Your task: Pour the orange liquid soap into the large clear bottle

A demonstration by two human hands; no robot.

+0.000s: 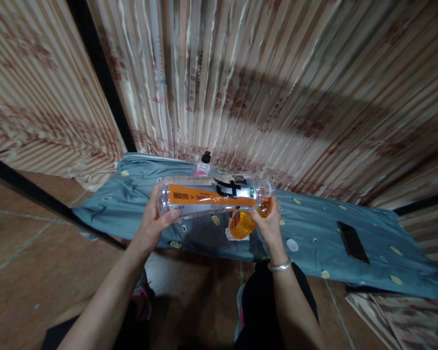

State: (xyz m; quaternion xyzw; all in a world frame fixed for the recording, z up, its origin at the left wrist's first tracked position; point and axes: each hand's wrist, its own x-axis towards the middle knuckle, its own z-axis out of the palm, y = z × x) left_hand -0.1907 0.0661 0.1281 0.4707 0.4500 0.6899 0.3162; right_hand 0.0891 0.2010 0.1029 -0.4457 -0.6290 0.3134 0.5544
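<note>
A large clear plastic bottle (208, 195) with an orange and black label is held sideways above the cloth-covered surface. My left hand (155, 221) grips its base end, thumb on the near side. Around the neck end, at the right, my right hand (269, 221) is closed on the same bottle. Just below that end, partly hidden by the bottle and my right hand, is a bottle of orange liquid (243, 224), with something white under it. Behind the clear bottle a small bottle with a black cap (206, 158) and a pink lower part shows partly.
A dark phone (352, 242) lies on the right part of the blue-grey patterned cloth (314, 214). Striped curtains (277, 87) hang behind and at both sides. Dark metal poles (102, 73) stand at the left. My legs and shoes are below the front edge.
</note>
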